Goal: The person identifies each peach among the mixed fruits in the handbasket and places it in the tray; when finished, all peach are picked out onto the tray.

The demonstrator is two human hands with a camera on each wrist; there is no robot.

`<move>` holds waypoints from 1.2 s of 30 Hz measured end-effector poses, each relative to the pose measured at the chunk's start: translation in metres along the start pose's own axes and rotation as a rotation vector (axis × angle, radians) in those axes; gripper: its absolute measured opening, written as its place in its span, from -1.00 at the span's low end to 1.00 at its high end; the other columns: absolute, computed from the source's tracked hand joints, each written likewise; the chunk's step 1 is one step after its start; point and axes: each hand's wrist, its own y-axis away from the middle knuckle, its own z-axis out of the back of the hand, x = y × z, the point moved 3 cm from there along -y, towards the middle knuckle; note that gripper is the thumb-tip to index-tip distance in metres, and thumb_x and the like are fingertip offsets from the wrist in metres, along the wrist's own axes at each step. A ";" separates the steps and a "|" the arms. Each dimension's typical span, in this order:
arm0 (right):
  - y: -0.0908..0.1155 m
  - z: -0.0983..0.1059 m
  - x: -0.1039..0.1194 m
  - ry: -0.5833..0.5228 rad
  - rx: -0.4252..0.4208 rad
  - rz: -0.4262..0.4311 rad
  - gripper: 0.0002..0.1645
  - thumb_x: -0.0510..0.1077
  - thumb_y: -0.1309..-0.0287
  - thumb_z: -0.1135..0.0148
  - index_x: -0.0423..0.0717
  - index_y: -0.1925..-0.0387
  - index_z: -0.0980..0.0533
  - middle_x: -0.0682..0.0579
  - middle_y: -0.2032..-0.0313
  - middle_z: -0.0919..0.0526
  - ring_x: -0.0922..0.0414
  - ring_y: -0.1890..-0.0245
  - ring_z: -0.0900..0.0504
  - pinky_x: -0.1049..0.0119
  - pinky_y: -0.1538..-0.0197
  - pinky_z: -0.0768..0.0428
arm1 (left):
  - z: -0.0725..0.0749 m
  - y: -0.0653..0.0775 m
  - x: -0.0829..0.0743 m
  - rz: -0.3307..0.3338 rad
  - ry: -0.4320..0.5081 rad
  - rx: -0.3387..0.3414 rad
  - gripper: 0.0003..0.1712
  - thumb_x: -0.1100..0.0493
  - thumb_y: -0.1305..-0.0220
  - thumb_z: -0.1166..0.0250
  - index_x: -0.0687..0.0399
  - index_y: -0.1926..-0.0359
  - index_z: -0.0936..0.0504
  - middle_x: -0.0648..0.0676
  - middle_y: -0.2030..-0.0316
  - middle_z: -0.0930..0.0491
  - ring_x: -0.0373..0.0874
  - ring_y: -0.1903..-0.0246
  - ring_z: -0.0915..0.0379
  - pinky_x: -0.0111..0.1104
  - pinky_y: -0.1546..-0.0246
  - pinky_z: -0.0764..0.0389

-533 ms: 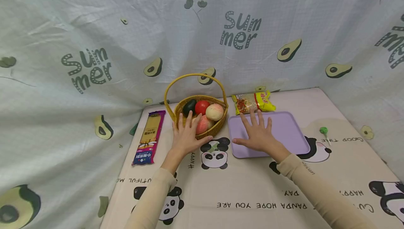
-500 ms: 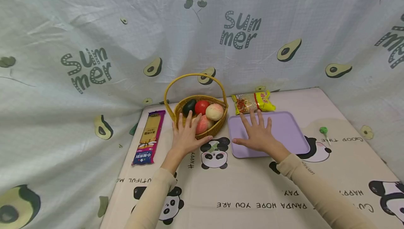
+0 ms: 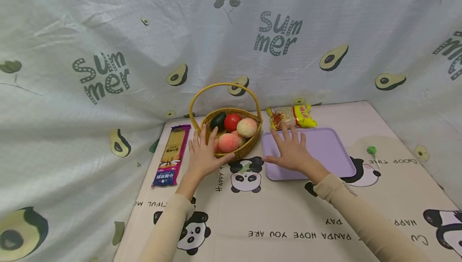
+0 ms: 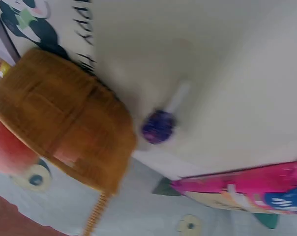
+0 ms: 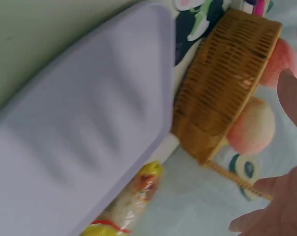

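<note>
My left hand (image 3: 203,155), fingers spread, hovers at the front left of a wicker basket (image 3: 250,146) and overlaps its rim in the head view. Inside the basket are several peaches (image 3: 229,143), a red tomato (image 3: 232,122) and a dark green, avocado-like fruit (image 3: 218,120). A purple lollipop (image 4: 159,126) lies beside the basket in the left wrist view; my left hand hides it from the head camera. Over the left part of a lilac tray (image 3: 328,149) my right hand (image 3: 291,152) is spread, casting finger shadows on it. Both hands hold nothing.
A long pasta packet (image 3: 171,155) lies left of the basket. Behind the tray is a yellow snack bag (image 3: 292,116). A green lollipop (image 3: 371,150) lies to the tray's right. The basket's tall handle (image 3: 223,84) arches up near the back cloth.
My left hand has shifted left, uncovering more of the front peaches. The right hand has moved slightly left and away from me over the tray. The head view has turned a little.
</note>
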 end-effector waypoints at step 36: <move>-0.094 -0.019 0.126 -0.035 0.109 0.272 -0.26 -0.05 -0.11 -0.60 -0.09 -0.27 -0.48 -0.20 -0.14 -0.58 -0.04 -0.03 -0.67 0.01 -0.18 -0.72 | -0.027 -0.010 0.065 0.156 0.579 0.121 0.28 -0.38 -0.08 -0.53 -0.35 -0.64 0.05 0.13 -0.64 -0.04 0.23 -0.63 0.04 0.33 -0.51 -0.15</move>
